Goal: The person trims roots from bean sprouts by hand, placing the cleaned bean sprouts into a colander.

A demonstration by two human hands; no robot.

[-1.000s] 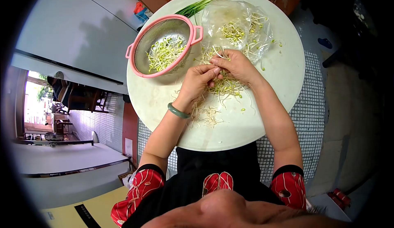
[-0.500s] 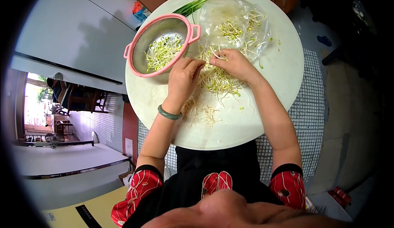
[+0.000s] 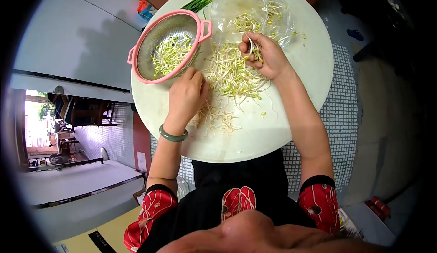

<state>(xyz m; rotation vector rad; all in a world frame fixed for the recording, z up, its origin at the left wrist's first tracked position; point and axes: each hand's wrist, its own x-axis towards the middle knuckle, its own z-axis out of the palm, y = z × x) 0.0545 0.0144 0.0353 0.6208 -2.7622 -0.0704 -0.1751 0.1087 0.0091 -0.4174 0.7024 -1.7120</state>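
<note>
My right hand (image 3: 268, 56) is raised over the white round table (image 3: 264, 137), its fingers curled around several bean sprouts (image 3: 255, 50). Below it lies a loose pile of bean sprouts (image 3: 231, 73) with yellow-green heads. My left hand (image 3: 187, 93), with a green bangle on the wrist, is closed beside the pile, near the colander's lower edge; whatever its fingers hold is hidden. The pink-rimmed mesh colander (image 3: 173, 24) contains more sprouts (image 3: 170, 55). Thin brownish root ends (image 3: 221, 121) are scattered nearer my body.
A clear plastic bag (image 3: 230, 9) with sprouts in it lies at the far side of the table. Behind the colander is a bunch of thin green stalks (image 3: 200, 0) with pale roots. A dark slipper (image 3: 355, 34) rests on the floor at right.
My hands have moved apart. The right went up and slightly right with sprouts in its fingers; the left drew down and left, toward the root ends. The view has shifted slightly.
</note>
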